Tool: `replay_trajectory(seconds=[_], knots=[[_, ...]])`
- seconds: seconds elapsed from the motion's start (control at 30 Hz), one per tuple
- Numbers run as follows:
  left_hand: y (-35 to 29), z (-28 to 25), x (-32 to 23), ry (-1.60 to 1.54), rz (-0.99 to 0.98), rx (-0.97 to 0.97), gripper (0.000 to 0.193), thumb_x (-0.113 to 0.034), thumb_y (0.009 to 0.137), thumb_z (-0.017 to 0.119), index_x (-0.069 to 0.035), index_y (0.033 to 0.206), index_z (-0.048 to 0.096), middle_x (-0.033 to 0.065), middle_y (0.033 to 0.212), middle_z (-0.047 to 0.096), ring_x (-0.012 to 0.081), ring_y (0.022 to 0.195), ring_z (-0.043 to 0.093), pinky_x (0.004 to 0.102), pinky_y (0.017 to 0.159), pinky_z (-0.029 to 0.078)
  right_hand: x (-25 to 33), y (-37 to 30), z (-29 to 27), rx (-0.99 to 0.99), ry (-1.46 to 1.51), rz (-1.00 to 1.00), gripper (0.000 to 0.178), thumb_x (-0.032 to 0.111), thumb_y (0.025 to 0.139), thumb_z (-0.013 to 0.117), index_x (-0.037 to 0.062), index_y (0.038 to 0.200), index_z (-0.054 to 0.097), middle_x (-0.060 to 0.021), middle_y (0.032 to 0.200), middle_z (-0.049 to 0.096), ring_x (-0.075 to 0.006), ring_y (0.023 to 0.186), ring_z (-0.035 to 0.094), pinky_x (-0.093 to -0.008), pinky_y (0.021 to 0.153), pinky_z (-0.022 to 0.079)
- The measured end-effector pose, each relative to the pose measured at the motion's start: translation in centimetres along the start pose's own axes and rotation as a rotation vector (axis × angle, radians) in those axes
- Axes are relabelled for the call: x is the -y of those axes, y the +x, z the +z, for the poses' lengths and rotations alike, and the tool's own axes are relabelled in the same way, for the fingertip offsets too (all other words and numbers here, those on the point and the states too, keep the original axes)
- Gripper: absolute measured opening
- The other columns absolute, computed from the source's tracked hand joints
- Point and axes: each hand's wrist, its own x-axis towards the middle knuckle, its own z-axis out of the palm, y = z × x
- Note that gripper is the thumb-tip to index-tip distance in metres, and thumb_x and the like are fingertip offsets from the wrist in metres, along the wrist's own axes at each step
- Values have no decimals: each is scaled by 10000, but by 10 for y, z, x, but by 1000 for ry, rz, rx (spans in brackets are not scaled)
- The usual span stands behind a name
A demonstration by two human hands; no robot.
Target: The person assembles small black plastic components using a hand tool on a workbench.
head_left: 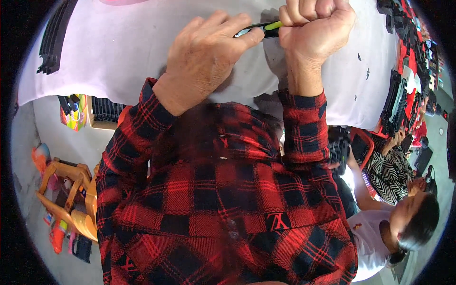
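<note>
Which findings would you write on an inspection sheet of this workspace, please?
Surface: pale cloth, shadowed near the hands.
Job's things: slim black piece; yellow-green stick against it, exact kind unclear.
Clutter: black strips at upper left; small black bits at right.
Hands: left hand pinches the black piece; right hand is closed around the stick.
Cables: nothing clearly seen.
Surroundings: wooden furniture at lower left; another person at lower right.

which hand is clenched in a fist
The right hand, clenched around a lime-green object; the left hand is flatter, its thumb on a black piece.
</note>
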Motion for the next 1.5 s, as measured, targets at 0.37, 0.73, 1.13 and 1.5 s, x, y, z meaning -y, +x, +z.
replay_trajectory(seconds=[0.37,0.73,1.13,1.5], knots=[[0,3,0,5,2,-23,277,-183,815,625,-231,1072,719,-81,1032,626,133,929,618,293,738,485,-3,-2,4,-35,-17,-10,513,414,1094,379,175,650,279,50,544,218,-97,460,133,-293,412,130],[-1,6,0,21,-6,-30,273,-192,808,627,-237,1063,714,-79,1019,623,132,925,620,293,728,480,-5,0,7,-70,-42,-7,503,400,1094,371,175,652,291,46,539,226,-99,450,139,-294,409,133],[4,-6,-3,-4,-22,33,346,-111,807,704,-230,1131,727,-47,1005,634,180,924,631,341,743,498,-6,-2,15,-96,-84,-21,477,372,1087,391,166,662,326,41,542,242,-97,447,162,-295,408,149],[2,-2,2,-11,1,24,372,-120,810,728,-229,1165,729,-32,1031,643,189,946,633,348,754,504,-8,2,13,-21,-121,-57,458,354,1066,396,158,658,327,33,534,261,-102,442,183,-301,410,171]])
